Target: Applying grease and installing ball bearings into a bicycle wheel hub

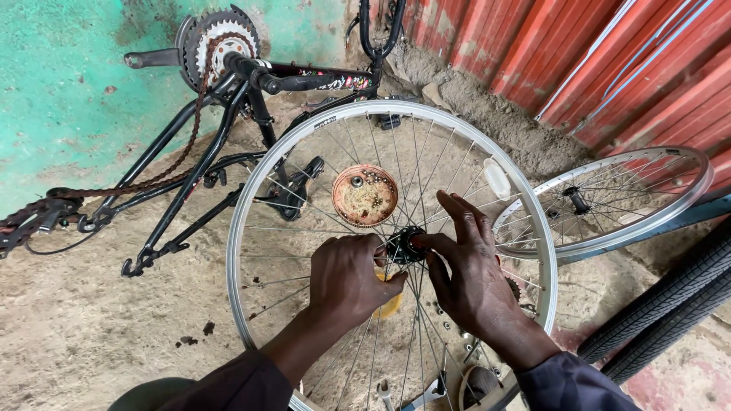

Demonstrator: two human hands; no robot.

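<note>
- Tools [426, 392] lie on the dirt at the near edge
- Left hand [346, 278] and right hand [472, 274] meet at the hub [405, 245] in the middle of the wheel [251, 183], fingertips pinched on it; best to steady one side and turn gently
- Rusty dish [365, 195] sits just beyond, then the bike frame [205, 152]

The wheel rim [242, 205] is silver with thin shiny spokes, its hub [403, 245] black. The bicycle frame [194, 164] is black, the wall [68, 91] mottled turquoise, the corrugated sheeting [609, 61] red.
</note>
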